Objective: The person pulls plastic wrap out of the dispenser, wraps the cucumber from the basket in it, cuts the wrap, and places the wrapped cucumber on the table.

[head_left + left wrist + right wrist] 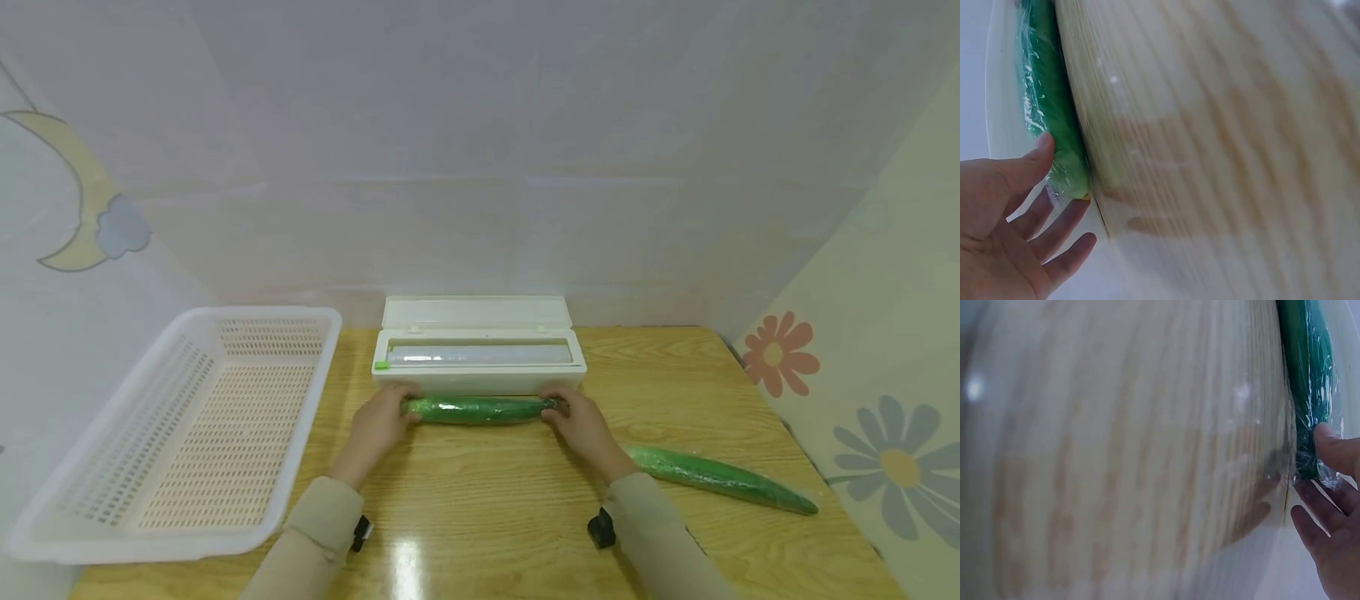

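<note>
A green cucumber [480, 409] wrapped in clear cling film lies crosswise in front of the white cling film dispenser [480, 382]. My left hand [380, 425] holds its paler left end between thumb and fingers; the left wrist view shows the thumb on the wrapped cucumber [1054, 94]. At the darker right end, my right hand [583, 423] pinches the cucumber, and loose film [1329, 478] bunches by the fingers in the right wrist view. The dispenser's lid [477, 312] stands raised at the back, with the film roll [480, 355] visible inside.
A second cucumber [720, 476], shiny as if wrapped, lies on the wooden table [480, 517] beside my right forearm. To the left stands a white plastic basket [300, 467] with slotted walls and floor. A green slider [382, 365] sits at the dispenser's left end.
</note>
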Tool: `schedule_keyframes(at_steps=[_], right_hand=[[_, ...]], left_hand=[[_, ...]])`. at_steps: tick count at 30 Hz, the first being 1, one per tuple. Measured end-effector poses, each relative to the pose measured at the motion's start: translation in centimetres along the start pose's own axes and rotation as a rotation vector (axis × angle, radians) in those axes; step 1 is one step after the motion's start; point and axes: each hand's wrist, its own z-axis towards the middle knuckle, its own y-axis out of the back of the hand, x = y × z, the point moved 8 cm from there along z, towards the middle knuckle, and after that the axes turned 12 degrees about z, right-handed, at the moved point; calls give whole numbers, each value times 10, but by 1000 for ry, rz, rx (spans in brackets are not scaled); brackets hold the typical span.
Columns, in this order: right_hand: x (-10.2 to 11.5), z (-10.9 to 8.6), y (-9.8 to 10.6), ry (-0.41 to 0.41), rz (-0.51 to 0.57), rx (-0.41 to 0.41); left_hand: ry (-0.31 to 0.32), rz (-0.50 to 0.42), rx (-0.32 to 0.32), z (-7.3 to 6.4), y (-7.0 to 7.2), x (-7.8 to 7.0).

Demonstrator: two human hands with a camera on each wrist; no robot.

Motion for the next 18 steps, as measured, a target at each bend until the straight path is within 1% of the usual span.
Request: schedule_keyframes(at_steps=[2,7,10,18], right_hand=[[-1,-1,2,7,0,-8],[-5,-5,9,-21,-31,-14],[-4,-8,11,-33,-48,-8],[-2,-9,2,-14,-90,63]], left_hand=[[0,-22,10,0,-2,3],[-8,-59,50,-5,-6,5],[-10,-70,55,-8,-6,5],[-51,-1,40,-10,-8,5]])
